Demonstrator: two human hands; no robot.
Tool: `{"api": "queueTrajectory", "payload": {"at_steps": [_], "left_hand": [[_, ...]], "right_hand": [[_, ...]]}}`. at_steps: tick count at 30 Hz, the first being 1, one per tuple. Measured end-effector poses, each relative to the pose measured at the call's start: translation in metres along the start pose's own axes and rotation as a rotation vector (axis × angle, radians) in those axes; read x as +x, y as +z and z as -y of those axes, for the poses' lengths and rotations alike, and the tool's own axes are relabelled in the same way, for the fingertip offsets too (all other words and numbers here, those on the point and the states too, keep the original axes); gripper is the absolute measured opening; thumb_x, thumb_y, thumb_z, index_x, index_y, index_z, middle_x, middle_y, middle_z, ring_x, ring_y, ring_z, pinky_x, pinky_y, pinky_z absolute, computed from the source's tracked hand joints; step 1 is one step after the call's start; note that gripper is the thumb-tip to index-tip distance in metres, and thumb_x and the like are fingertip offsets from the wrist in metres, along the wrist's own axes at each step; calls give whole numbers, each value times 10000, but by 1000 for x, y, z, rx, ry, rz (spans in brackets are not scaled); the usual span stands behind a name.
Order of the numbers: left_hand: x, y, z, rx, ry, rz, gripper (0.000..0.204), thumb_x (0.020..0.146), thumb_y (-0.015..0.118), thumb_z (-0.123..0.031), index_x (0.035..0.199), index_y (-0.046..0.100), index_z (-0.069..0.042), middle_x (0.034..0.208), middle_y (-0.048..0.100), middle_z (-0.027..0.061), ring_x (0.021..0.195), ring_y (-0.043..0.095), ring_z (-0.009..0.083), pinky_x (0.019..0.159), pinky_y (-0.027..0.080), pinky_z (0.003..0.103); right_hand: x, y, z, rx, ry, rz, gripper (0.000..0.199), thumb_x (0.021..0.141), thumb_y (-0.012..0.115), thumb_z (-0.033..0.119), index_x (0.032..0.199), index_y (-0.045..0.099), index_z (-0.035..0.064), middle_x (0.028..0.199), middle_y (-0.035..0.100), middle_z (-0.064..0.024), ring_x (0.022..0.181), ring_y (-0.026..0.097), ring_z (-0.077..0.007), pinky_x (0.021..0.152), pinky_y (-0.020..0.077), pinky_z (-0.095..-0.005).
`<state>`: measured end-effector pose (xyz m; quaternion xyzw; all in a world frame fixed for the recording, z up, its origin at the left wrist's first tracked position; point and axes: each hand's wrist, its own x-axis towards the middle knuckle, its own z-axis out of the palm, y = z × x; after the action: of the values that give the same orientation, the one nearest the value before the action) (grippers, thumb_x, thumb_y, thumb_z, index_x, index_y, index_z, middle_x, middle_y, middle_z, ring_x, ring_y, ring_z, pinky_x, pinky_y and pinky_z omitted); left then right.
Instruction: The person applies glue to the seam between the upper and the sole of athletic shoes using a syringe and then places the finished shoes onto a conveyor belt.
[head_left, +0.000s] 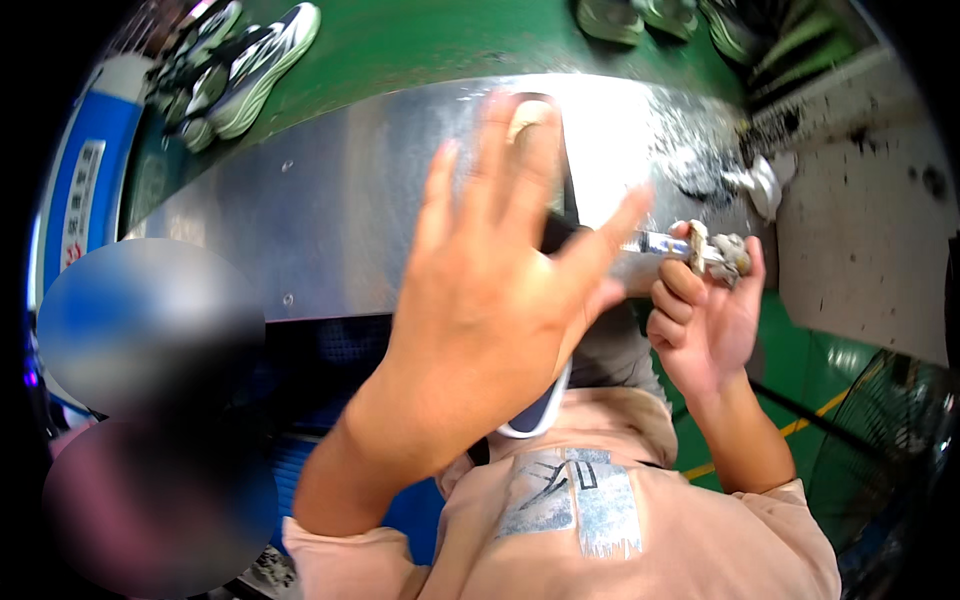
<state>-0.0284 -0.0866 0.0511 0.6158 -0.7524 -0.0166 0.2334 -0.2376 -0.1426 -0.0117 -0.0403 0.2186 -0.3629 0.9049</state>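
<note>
My left hand (490, 270) is raised over the metal table (330, 200), its fingers spread and blurred. Behind its fingers lies a dark object with a pale, rounded end (530, 115); most of it is hidden, and whether the hand touches it I cannot tell. At the table's right end my right hand (705, 335) is closed around a syringe (660, 244) pointing left. Dirty whitish residue cakes the syringe's flange and plunger end. Below my left wrist a dark blue piece with a white rim (540, 418) shows in front of my shirt.
Crumpled white material (765, 188) sits at the table's right edge beside a stained grey panel (860, 190). Several sneakers (265, 75) stand at the far left. Another person's shoes (610, 20) are at the top. A fan (880, 450) stands at the lower right.
</note>
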Motion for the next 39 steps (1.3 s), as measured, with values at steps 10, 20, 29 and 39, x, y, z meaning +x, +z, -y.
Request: {"api": "queueTrajectory", "payload": {"at_steps": [10, 20, 29, 39], "left_hand": [[-112, -29, 69, 78, 246, -215, 197, 808, 575, -29, 979, 493, -83, 965, 656, 167, 876, 670, 338, 763, 564, 430], [-147, 3, 50, 160, -4, -366, 81, 896, 532, -182, 975, 515, -175, 1013, 679, 44, 994, 651, 239, 928, 486, 365], [-162, 9, 48, 191, -11, -334, 105, 912, 522, -222, 1013, 500, -204, 1088, 657, 38, 1036, 638, 253, 972, 463, 388], [-164, 11, 43, 237, -29, -341, 116, 948, 460, -186, 1064, 460, -181, 1092, 653, 81, 1034, 636, 299, 966, 465, 428]], "right_hand": [[96, 120, -36, -619, 616, 195, 817, 830, 263, 783, 1099, 468, 40, 539, 279, 50, 430, 199, -60, 372, 158, -207], [65, 146, -54, -1176, 510, 372, 983, 732, 332, 860, 1047, 400, -68, 592, 438, 11, 425, 393, -29, 385, 307, -159], [33, 110, -16, -913, 454, 401, 1197, 588, 443, 901, 1238, 372, -102, 977, 505, -104, 677, 467, -76, 594, 406, -207], [0, 99, 11, -1026, 311, 348, 1104, 624, 425, 889, 1149, 406, -82, 788, 496, -29, 547, 413, -45, 478, 301, -172]]}}
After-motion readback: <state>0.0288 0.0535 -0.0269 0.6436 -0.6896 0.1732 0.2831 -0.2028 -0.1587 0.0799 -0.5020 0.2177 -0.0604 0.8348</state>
